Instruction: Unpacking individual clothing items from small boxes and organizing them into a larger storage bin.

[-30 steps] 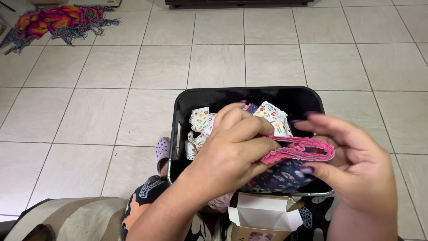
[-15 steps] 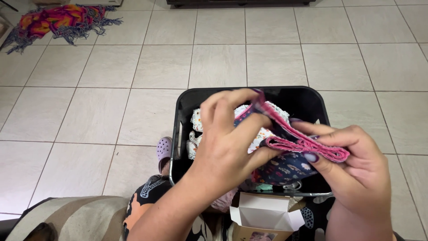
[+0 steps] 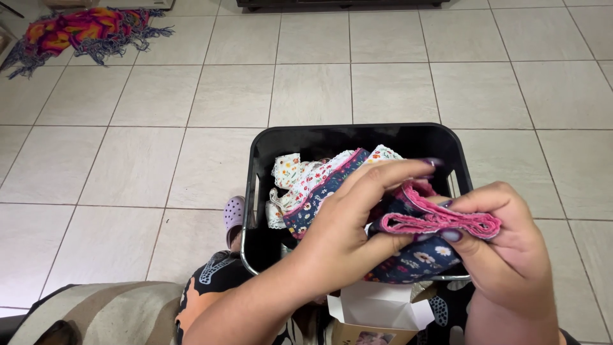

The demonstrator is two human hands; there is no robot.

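Head view: left hand (image 3: pixel 348 223) and right hand (image 3: pixel 504 249) both grasping navy floral cloth with pink trim (image 3: pixel 434 220), frame centre-right, over black bin (image 3: pixel 357 137) on tiled floor (image 3: pixel 128 160). White box (image 3: pixel 380 306) below.

black bin (image 3: pixel 281 137) walls, fabric-crowded, open top

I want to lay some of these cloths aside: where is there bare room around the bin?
Bare tile floor lies beyond the black bin, left of it past the lilac shoe, and to its right. It is crowded inside the bin with floral cloths, and below it by both hands and the white box.
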